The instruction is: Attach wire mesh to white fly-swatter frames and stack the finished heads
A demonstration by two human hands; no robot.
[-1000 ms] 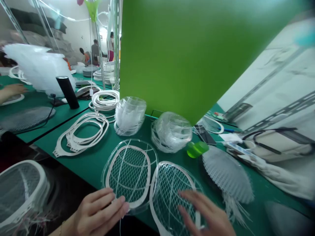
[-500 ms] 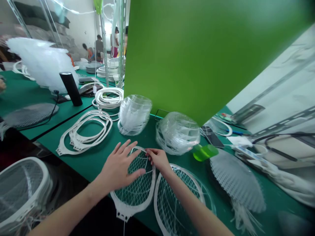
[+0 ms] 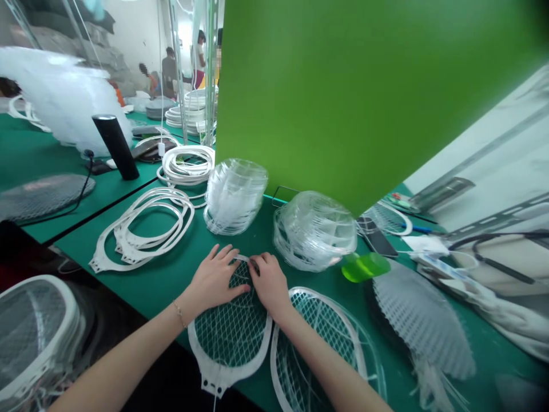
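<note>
Green panel: [image 3: 326,103] landmark; stands on the tabletop [image 3: 154,286], 1 broad face toward the hands.
Racket head: [image 3: 229,337] mesh in a white rim, flat on the near side of the panel, well apart from it, neck pointing away from the panel.
Left hand: [image 3: 214,280] open, thumb spread over the mesh, fingers laid at the rim's panel-side end; not gripping anything I can see.
Right hand: [image 3: 271,286] fingers bent onto the same end of the rim, touching; pinch or press, can't tell.
Change: 0.5 s ago the right fingers were pinched at that end and the left hand was spread wider. Now both sit closer together there. 1 s ago both were lower, away from the panel.
Meaning: my read, attention is on the rim's panel-side end, likely seating or pressing.
2nd racket head: [image 3: 326,323] right of the first, near side of the panel, partly under the right forearm.
Clear stacks: 2, [image 3: 235,197] and [image 3: 315,229], just in front of the panel's foot.
Hidden: right thumb, rim under the fingers.
Cut off: racket stack [image 3: 34,332] at far left, well out from the panel.
Hard to read: thin clear lines over the mesh.
</note>
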